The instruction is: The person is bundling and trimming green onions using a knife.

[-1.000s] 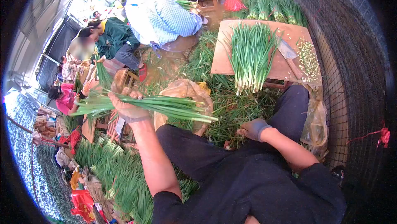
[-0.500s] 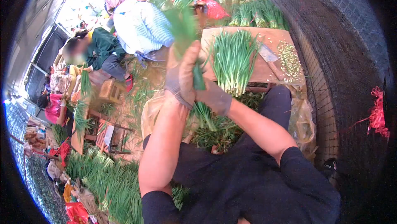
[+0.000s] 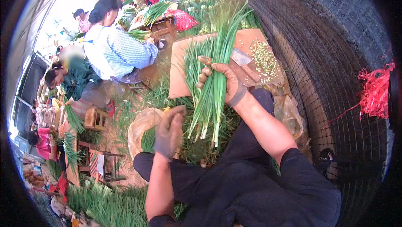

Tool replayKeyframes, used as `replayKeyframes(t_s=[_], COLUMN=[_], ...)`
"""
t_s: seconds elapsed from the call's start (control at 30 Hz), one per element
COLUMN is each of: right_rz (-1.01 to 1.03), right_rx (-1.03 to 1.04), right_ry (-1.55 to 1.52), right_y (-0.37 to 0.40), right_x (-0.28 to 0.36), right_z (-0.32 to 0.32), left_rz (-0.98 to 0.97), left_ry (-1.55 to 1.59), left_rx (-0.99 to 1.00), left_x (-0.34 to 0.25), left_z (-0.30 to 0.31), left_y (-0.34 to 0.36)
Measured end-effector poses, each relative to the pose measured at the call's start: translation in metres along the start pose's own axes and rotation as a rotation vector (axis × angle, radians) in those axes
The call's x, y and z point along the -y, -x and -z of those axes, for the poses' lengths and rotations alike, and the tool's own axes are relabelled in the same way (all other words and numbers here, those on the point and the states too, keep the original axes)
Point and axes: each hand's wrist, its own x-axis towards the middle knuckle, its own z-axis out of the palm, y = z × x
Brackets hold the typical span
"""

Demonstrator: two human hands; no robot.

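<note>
My right hand (image 3: 224,78), in a soiled glove, is wrapped round a bunch of green chives (image 3: 220,55). Their leaves point up and away, and the pale stem ends hang toward my lap. My gloved left hand (image 3: 169,132) is apart from the bunch, over the yellowish plastic bag (image 3: 140,124) at my knee, fingers stretched out and nothing seen in it. Behind the held bunch, more chives (image 3: 190,61) lie on a wooden board (image 3: 180,82), partly hidden. A cleaver (image 3: 242,58) rests on the board beside small cut stem pieces (image 3: 264,61).
Black netting (image 3: 301,55) walls my right side, with red plastic twine (image 3: 374,90) hanging from it. Chives are heaped at lower left (image 3: 104,204). A person in a light blue checked top (image 3: 121,51) sits ahead left, near a wooden stool (image 3: 95,118).
Both hands were together round a blurred bunch. Now the left hand has come off and moved down; the right hand holds chives in front of the board. The view has shifted.
</note>
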Motion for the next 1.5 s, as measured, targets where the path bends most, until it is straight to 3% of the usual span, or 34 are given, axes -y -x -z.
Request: replayKeyframes(t_s=[0.1,0.17,0.33,0.47,0.5,0.6,0.73,0.83,0.97,1.03,1.07,1.13,1.17,1.23,1.33,1.5], right_rz=[-0.006,0.026,0.068,0.082,0.092,0.099,0.129,0.146,0.177,0.194,0.208,0.209,0.213,0.204,0.172,0.171], right_rx=[-0.028,-0.065,-0.156,-0.140,-0.134,-0.118,-0.121,-0.135,-0.197,-0.178,-0.161,-0.158,-0.158,-0.113,-0.082,-0.034], right_ry=[0.001,0.029,0.110,0.120,0.123,0.145,0.125,0.074,0.033,0.040,0.043,0.080,0.113,0.134,0.193,0.272], right_y=[0.001,-0.001,-0.003,0.001,0.003,0.009,0.011,0.014,0.016,0.014,0.014,0.014,0.013,0.014,0.016,0.026], right_x=[-0.006,-0.014,-0.023,-0.028,-0.030,-0.034,-0.033,-0.028,-0.021,-0.012,-0.009,-0.006,-0.006,-0.012,-0.025,-0.039], right_z=[0.007,0.015,0.017,0.011,0.007,-0.001,0.003,0.009,0.004,0.011,0.014,0.013,0.014,0.016,0.002,-0.024], left_rz=[-0.017,-0.484,-0.437,-0.350,-0.344,-0.180,-0.280,-0.169,-0.189,-0.065,-0.068,0.019,0.021,-0.202,-0.341,-0.393], left_ry=[-0.085,-0.570,-0.829,-0.926,-0.926,-0.471,-0.381,-0.119,-0.351,-0.833,-0.832,-1.062,-1.063,-0.829,-0.712,-0.785], left_rx=[-0.055,-0.317,-0.258,-0.330,-0.341,-0.378,-0.400,-0.458,-0.404,-0.042,-0.040,0.284,0.282,-0.112,-0.242,-0.228], left_x=[-0.013,-0.011,-0.006,0.018,0.025,0.040,0.046,0.041,0.075,0.101,0.110,0.108,0.109,0.055,0.001,-0.006], left_z=[-0.020,-0.022,-0.030,-0.037,-0.038,-0.043,-0.043,-0.035,0.005,0.036,0.044,0.051,0.051,0.034,0.009,-0.021], left_y=[0.016,0.023,0.049,0.045,0.043,0.036,0.035,0.050,0.074,0.088,0.095,0.103,0.101,0.081,0.059,0.033])
